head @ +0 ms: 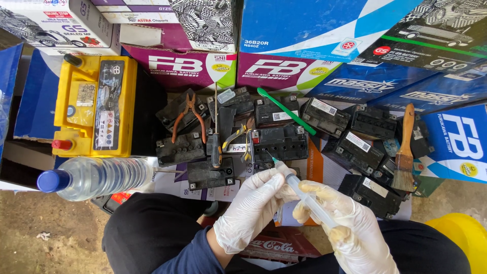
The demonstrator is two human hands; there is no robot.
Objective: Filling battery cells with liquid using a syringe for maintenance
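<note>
Brightness: even, soft daylight, well exposed
Source: diffuse, from above; no single direction can be told
Shadows: faint, darkest in the gaps between the small black batteries [278, 143]
Glare: mild sheen on the white gloves, the clear water bottle [96, 177] and the glossy cardboard boxes [324, 30]
Focus: sharp across the middle, syringe [304, 195] crisp
Blur: none from motion
Edges: slight wide-angle stretching at the corners

Both gloved hands on a clear syringe [307, 199], left hand [252, 209] pinching near the needle end, right hand [355, 234] gripping the barrel, needle tip over a small black battery [278, 143], water bottle [94, 178] lying at left, paintbrush [405, 152] at right.
</note>
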